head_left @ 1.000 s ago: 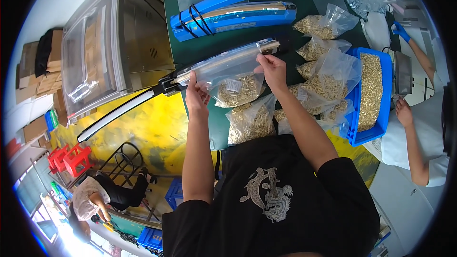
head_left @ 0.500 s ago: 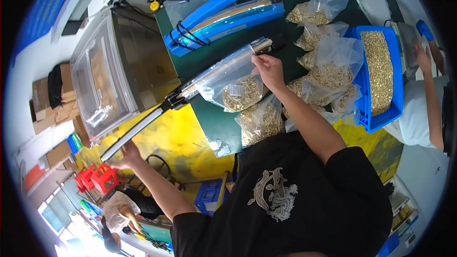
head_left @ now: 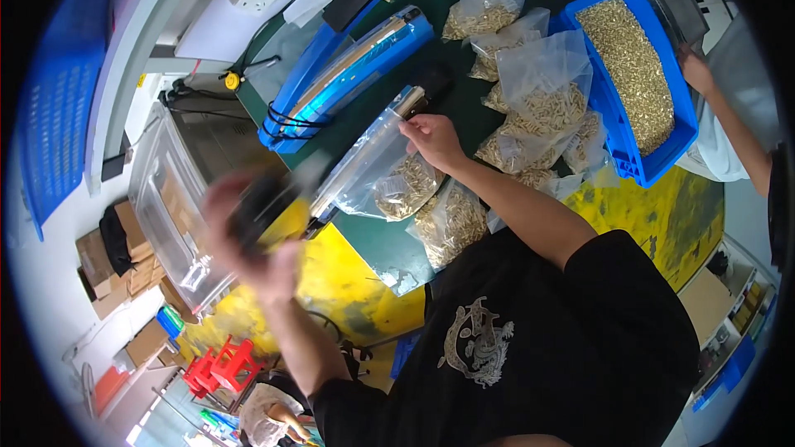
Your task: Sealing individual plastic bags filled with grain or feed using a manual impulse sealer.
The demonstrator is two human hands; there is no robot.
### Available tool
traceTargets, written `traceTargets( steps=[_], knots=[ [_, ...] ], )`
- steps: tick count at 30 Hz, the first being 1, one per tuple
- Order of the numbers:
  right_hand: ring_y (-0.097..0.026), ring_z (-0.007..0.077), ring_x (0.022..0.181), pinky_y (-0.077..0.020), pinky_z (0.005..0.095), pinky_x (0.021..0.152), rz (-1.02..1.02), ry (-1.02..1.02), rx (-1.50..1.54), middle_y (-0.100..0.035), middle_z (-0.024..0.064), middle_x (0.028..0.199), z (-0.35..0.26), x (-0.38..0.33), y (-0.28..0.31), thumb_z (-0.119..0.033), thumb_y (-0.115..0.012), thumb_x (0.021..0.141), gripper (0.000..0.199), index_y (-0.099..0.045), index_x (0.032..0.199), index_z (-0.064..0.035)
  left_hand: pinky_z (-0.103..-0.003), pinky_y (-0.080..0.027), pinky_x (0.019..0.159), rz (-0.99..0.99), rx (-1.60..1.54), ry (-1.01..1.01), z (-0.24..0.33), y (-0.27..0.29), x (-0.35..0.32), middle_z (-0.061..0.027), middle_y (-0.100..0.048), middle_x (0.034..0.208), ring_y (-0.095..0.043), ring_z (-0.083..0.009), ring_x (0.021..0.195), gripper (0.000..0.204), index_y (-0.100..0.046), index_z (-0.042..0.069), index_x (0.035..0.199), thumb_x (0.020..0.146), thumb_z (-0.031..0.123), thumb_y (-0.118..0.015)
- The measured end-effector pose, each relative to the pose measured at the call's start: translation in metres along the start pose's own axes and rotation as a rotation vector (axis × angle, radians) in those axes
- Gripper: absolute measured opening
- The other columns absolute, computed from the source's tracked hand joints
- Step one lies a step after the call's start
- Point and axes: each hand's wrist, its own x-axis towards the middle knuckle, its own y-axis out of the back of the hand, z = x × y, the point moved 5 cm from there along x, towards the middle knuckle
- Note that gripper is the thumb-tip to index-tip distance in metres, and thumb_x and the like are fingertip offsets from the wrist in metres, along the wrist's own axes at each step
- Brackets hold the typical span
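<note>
My right hand (head_left: 436,141) pinches the upper edge of a clear plastic bag (head_left: 358,172) near the far end of a long bag sealer's bed (head_left: 408,103). Small tan, rod-like pieces (head_left: 406,188) fill the bottom of that bag, which lies on the green table. My left hand (head_left: 269,277) is smeared by motion above the sealer's near end. Its fingers and thumb show on both sides of the sealer's dark raised arm (head_left: 263,211). Behind stands a second, blue sealer (head_left: 352,74) with a black cord around it.
Several filled bags (head_left: 542,108) crowd the table on the right, beside a blue bin (head_left: 638,170) of tan pieces. Another person's hand (head_left: 696,69) is by the bin. A clear-lidded metal machine (head_left: 170,199) stands left. Red stools (head_left: 236,364) are on the floor.
My left hand has swung the sealer's arm up and inward from the lower left. My right hand still pinches the bag. The view has shifted, and the other person's hand is now beside the bin.
</note>
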Motion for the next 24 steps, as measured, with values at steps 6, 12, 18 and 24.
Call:
traceTargets(
  steps=[6, 12, 18, 24],
  knots=[
    [-0.061, 0.0114, 0.054, -0.045, 0.0259, 0.052, -0.034, -0.067, -0.039, -0.062, 0.0065, 0.06, -0.007, -0.008, 0.001, -0.027, -0.06, 0.089, 0.029, -0.064, 0.079, -0.0001, -0.041, -0.046, 0.057, -0.26, 0.49, 0.303, -0.073, -0.169, 0.052, -0.0178, -0.056, 0.054, -0.056, -0.0368, 0.056, 0.06, -0.06, 0.001, 0.055, 0.086, 0.052, -0.055],
    [-0.063, 0.0137, 0.06, -0.0475, 0.0273, 0.056, -0.095, -0.106, 0.001, -0.065, 0.0079, 0.067, -0.004, -0.002, 0.0, -0.023, -0.063, 0.088, 0.024, -0.064, 0.082, 0.0004, -0.047, -0.047, 0.055, -0.27, 0.729, 0.187, -0.116, -0.217, 0.042, -0.0165, -0.062, 0.06, -0.061, -0.0377, 0.059, 0.057, -0.064, 0.006, 0.061, 0.089, 0.054, -0.048],
    [-0.066, 0.0197, 0.082, -0.05, 0.0302, 0.075, -0.117, -0.139, -0.054, -0.068, 0.0119, 0.087, 0.0, -0.004, 0.015, -0.024, -0.072, 0.078, 0.032, -0.064, 0.097, 0.001, -0.045, -0.041, 0.056, -0.437, 0.571, 0.233, -0.123, -0.232, 0.047, -0.0164, -0.058, 0.061, -0.057, -0.0379, 0.063, 0.054, -0.054, 0.003, 0.059, 0.093, 0.045, -0.046],
    [-0.062, 0.0285, 0.1, -0.0472, 0.0347, 0.089, -0.279, -0.202, -0.182, -0.065, 0.0176, 0.106, 0.0, -0.012, 0.009, -0.032, -0.077, 0.067, 0.051, -0.064, 0.103, 0.001, -0.042, -0.039, 0.053, -0.323, 0.397, 0.092, -0.121, -0.226, 0.043, -0.0127, -0.056, 0.06, -0.055, -0.0344, 0.058, 0.046, -0.052, 0.003, 0.058, 0.091, 0.034, -0.053]
  ],
)
